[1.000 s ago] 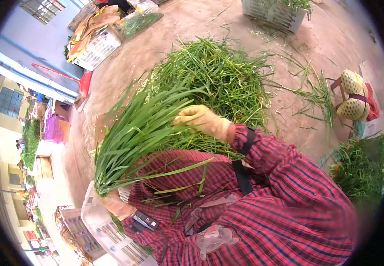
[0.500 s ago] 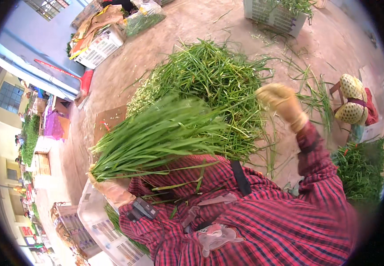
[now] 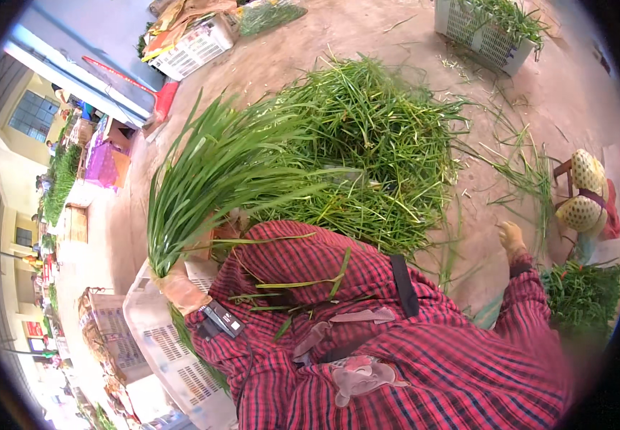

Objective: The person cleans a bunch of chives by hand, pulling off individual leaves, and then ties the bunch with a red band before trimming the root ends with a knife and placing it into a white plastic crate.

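Observation:
My left hand [image 3: 181, 287], in a thin pale glove, is closed round the base of a thick bunch of garlic chives [image 3: 213, 190]. Their long flat leaves fan upward and to the right, in front of a large heap of loose green leaves and stalks [image 3: 388, 136] on the floor. Out to the right, my right hand [image 3: 512, 240], in a yellowish glove, is above the floor with nothing visible in it. Its fingers are loosely bent and partly apart. Several loose leaves [image 3: 288, 284] lie across my checked clothing.
A white crate [image 3: 159, 322] stands beside my left arm. Another white crate with greens [image 3: 478, 39] is at the far right, and a covered crate [image 3: 195, 50] at the far left. A cushioned stool [image 3: 582, 190] and more greens [image 3: 582, 290] are to the right. A red dustpan [image 3: 164, 100] leans by the wall.
The bunch has swung more upright in my left hand, its leaves lifting from over my lap. My right hand has dropped down and right, away from the heap. The view has shifted slightly.

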Demonstrator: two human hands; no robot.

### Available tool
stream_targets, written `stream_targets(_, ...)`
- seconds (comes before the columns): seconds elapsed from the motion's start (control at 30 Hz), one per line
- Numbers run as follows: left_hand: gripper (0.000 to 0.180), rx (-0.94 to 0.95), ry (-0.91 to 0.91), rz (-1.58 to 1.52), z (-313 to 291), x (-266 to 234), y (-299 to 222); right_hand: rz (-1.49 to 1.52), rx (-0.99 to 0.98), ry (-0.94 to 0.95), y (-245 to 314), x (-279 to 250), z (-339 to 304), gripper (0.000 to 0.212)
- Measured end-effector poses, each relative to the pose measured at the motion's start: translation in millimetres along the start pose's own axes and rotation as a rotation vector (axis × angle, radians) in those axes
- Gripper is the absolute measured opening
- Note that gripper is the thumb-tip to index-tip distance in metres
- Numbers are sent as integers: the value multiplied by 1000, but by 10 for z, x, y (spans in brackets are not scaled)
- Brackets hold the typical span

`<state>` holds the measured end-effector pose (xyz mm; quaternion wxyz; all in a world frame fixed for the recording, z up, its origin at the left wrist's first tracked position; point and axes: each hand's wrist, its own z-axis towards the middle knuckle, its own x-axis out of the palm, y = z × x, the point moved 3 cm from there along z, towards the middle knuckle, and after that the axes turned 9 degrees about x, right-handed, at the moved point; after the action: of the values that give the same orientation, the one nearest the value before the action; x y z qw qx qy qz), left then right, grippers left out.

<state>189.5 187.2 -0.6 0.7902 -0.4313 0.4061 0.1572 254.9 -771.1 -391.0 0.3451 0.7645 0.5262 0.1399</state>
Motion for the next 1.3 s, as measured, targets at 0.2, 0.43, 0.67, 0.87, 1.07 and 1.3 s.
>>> stream_targets(0.2,55,-19,-99,-56,-6,-1,151,-245,-481,407,1571,2724,-1897,34)
stream_targets(0.43,55,29,-153,-115,-111,-39,167,-447,-753,959,2151,4621,-3876,39)
stream_targets(0.67,44,-7,-146,-192,-142,-211,35,-632,-829,929,1969,5525,-4158,56)
stream_targets(0.87,56,68,-214,-473,-186,-223,67,-541,-826,941,1920,5812,-3976,35)
stream_targets(1.07,47,83,-200,-514,-227,-243,77,-397,-413,805,2168,5403,-3830,23)
stream_targets(1.3,34,107,-220,-604,-250,-102,-29,-382,-218,1472,1707,6055,-4849,50)
